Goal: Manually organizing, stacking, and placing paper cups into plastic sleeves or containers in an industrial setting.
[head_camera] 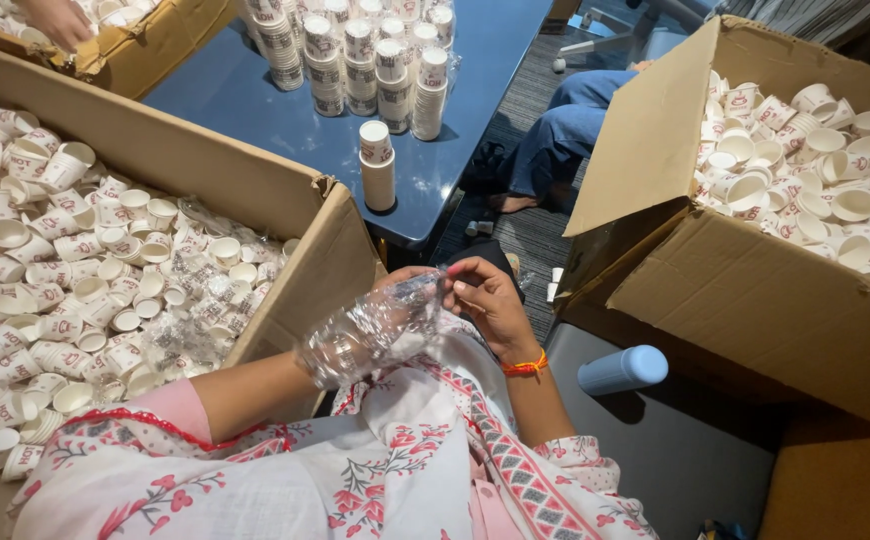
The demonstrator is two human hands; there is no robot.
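Both hands meet over the lap, w/ a clear plastic sleeve drawn over the left forearm like a cuff. Left hand sits mostly inside/behind the crinkled film, so can't tell if its fingers are curled or spread. Right hand, orange thread at the wrist, has fingertips pinched on the sleeve's open end, right against the left hand; looks like the grip is there to keep the mouth of the film held open and taut. Sleeve looks empty, no cups inside as far as visible.

Just left of the hands: big carton full of loose paper cups, flap bent down toward the lap so cups are w/in easy reach; some loose clear film lies among them. Right of the hands, a light blue bottle lies on its side on a grey surface, apart from both hands. Beyond it a second carton, also heaped w/ cups, tilted toward the person.

Further ahead of the hands: blue tabletop w/ one short cup stack standing alone near the edge, then rows of wrapped stacks grouped together at the back, upright so they stay tidy. Past the tabletop's right side, another person's jeans-clad legs. Far top left, another person's hand over a third carton.
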